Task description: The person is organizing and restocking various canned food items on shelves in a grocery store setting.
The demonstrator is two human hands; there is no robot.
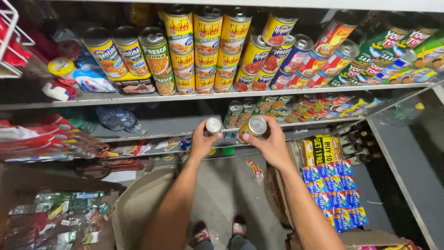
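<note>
Here we hold one small tin in each hand: our left hand [201,143] is closed around a small can [213,125], our right hand [270,146] around a yellow-labelled can [253,127]. Both tins tilt their long axes toward the shelves, lids facing us, side by side and just apart. Beyond and slightly right lies the middle shelf [185,125] with its row of small cans [259,109], nearer our right hand; stacked yellow tins [208,51] crowd the far shelf above.

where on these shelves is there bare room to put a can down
The middle shelf is bare between the water bottles and the green-labelled cans. The top shelf is packed with stacked cans. Both hands, left hand and right hand, hold a can.
</note>
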